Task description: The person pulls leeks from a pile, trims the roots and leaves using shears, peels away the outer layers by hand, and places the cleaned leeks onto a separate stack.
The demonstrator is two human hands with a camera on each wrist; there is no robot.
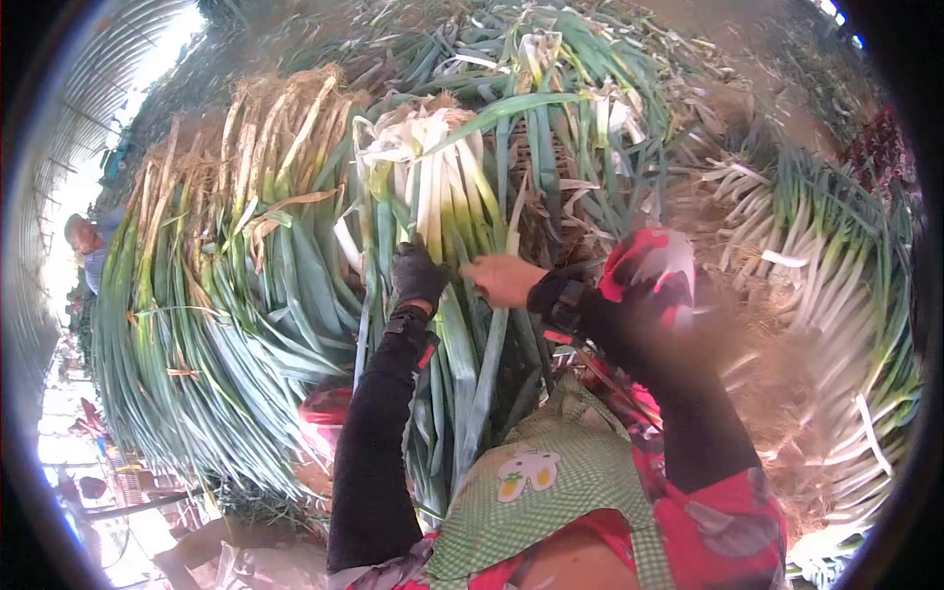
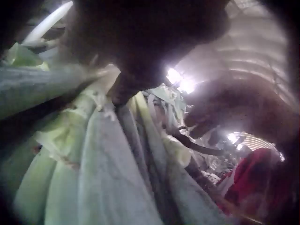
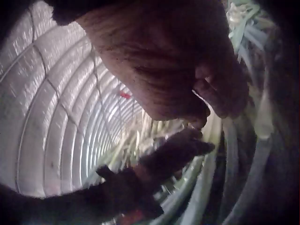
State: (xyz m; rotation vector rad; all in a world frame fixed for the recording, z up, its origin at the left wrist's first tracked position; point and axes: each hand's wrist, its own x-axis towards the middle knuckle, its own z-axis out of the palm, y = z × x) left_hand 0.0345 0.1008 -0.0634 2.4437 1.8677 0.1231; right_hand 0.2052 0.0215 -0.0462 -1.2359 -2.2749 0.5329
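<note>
In the head view a bunch of leeks lies in front of the person, pale root ends away and green leaves toward the apron. The black-gloved left hand grips leeks at their green part. Close at its right, the bare right hand has its fingers curled and pinches a leek over the same bunch. In the right wrist view the right hand hangs just above the gloved hand, beside a pale stalk. The left wrist view has the left hand dark above broad leek leaves.
A large heap of leeks spreads at the left, and another long row of leeks lies at the right. More leeks lie beyond the bunch. Another person is at the far left, under the curved tunnel roof.
</note>
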